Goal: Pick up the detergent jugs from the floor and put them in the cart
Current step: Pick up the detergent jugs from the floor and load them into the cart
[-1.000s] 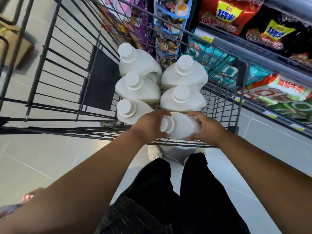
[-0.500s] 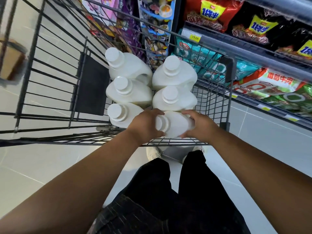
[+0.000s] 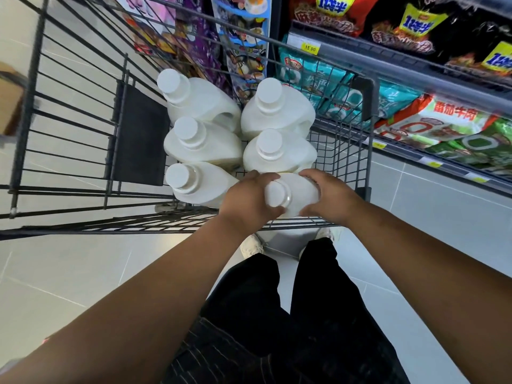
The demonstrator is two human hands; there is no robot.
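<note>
Tilting more upright than a moment ago, the sixth jug [image 3: 295, 194] is sitting at the cart [image 3: 367, 139] edge. Left hand [image 3: 249, 202] and right hand [image 3: 331, 196] are gripping its sides.

A yellow price tag [image 3: 310, 47] on the shelf rail at one o'clock reads "15.00". The red snack bags [image 3: 332, 12] above it show "1袋半"; the white jugs carry no readable label.

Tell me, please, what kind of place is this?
Most likely a supermarket aisle: a wire shopping cart, a shelf of packaged snacks, and a yellow price tag on the shelf edge.
</note>
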